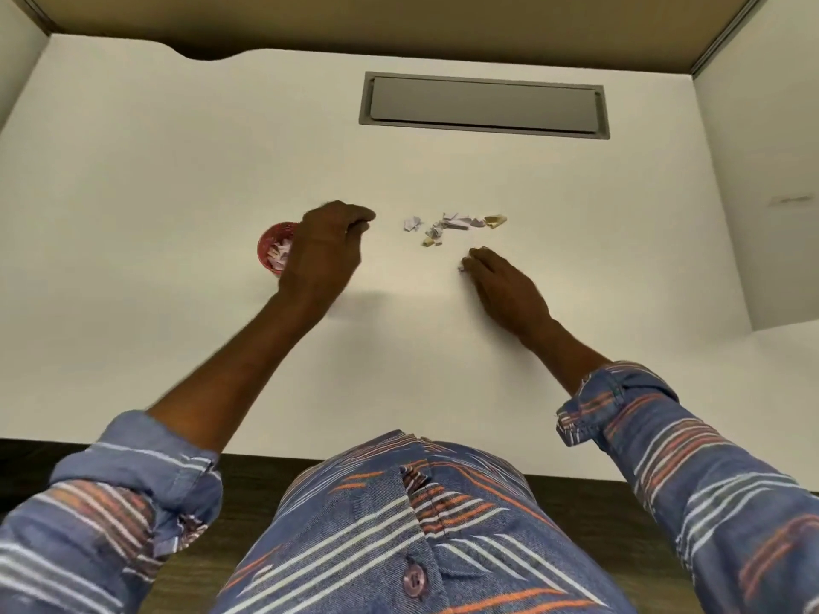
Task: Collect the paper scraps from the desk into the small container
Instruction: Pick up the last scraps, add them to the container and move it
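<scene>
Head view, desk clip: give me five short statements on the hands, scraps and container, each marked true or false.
1. The red container already holds some paper scraps. True.
2. The loose scraps lie to the left of the container. False: they lie to its right, in a cluster between the hands and a little beyond them.
3. The right hand has its fingertips at a small scrap on the desk. True.
4. The left hand lies flat with fingers spread. False: its fingers are curled, and it sits beside and partly in front of the container.
5. The grey hatch in the desk stands open. False: it is closed.
</scene>
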Demonstrator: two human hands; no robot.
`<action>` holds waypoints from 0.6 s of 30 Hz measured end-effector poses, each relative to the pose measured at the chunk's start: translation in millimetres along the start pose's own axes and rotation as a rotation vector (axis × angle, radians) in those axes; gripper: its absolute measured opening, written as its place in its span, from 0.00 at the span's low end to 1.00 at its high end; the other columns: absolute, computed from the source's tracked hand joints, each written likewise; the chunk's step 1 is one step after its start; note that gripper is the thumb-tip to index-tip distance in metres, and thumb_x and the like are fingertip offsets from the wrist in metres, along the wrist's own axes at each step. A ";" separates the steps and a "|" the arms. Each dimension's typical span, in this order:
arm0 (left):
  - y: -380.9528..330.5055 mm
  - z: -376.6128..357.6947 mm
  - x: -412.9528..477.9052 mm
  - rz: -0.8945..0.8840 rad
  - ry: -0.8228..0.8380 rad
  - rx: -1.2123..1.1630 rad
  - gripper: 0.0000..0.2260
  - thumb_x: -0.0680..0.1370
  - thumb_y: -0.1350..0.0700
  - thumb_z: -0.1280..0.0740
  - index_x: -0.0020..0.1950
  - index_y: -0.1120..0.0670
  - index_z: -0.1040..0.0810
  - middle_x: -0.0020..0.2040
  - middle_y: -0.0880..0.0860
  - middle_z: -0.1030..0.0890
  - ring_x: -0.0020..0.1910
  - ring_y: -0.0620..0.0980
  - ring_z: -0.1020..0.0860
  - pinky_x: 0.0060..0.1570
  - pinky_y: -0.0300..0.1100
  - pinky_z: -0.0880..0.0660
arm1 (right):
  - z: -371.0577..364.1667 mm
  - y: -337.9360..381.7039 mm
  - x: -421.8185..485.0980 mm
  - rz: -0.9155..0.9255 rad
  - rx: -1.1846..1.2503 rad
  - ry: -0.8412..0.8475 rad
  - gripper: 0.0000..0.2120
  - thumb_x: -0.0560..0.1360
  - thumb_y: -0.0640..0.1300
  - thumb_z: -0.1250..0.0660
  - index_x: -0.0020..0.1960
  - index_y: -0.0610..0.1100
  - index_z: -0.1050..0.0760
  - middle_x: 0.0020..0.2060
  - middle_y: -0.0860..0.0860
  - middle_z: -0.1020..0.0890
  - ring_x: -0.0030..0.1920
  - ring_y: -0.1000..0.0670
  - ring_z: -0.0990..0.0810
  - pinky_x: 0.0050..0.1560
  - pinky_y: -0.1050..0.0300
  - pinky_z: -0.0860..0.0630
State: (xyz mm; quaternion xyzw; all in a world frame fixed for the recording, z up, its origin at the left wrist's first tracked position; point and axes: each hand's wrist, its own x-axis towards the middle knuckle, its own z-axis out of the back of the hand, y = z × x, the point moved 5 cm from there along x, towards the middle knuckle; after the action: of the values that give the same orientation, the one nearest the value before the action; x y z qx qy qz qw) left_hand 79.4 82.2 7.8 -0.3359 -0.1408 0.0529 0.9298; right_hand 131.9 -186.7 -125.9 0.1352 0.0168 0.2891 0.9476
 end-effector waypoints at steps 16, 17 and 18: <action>11.1 -182.7 37.9 -0.029 0.419 0.336 0.19 0.83 0.51 0.40 0.74 0.47 0.30 0.79 0.53 0.38 0.80 0.62 0.47 0.73 0.60 0.38 | 24.8 -40.6 -43.9 -0.014 0.055 -0.055 0.17 0.78 0.45 0.36 0.66 0.47 0.23 0.67 0.52 0.22 0.66 0.50 0.22 0.57 0.54 0.21; 12.4 -184.2 33.8 -0.042 0.425 0.311 0.18 0.83 0.52 0.40 0.73 0.50 0.27 0.78 0.54 0.36 0.79 0.61 0.44 0.74 0.58 0.38 | 27.2 -44.6 -35.4 -0.008 0.057 -0.058 0.18 0.79 0.47 0.36 0.68 0.48 0.25 0.69 0.52 0.24 0.68 0.50 0.25 0.61 0.56 0.24; 14.1 -184.5 28.3 -0.057 0.423 0.280 0.17 0.83 0.54 0.39 0.71 0.53 0.25 0.77 0.55 0.33 0.78 0.61 0.41 0.74 0.56 0.38 | 28.2 -48.3 -25.6 0.000 0.063 -0.054 0.21 0.80 0.48 0.37 0.71 0.47 0.28 0.72 0.51 0.26 0.71 0.50 0.27 0.65 0.57 0.26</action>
State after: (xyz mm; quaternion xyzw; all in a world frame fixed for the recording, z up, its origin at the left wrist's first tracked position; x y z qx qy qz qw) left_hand 161.3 -14.0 -130.4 -0.2034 0.0559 -0.0258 0.9772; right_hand 140.0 -246.2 -112.8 0.1729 0.0005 0.2845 0.9429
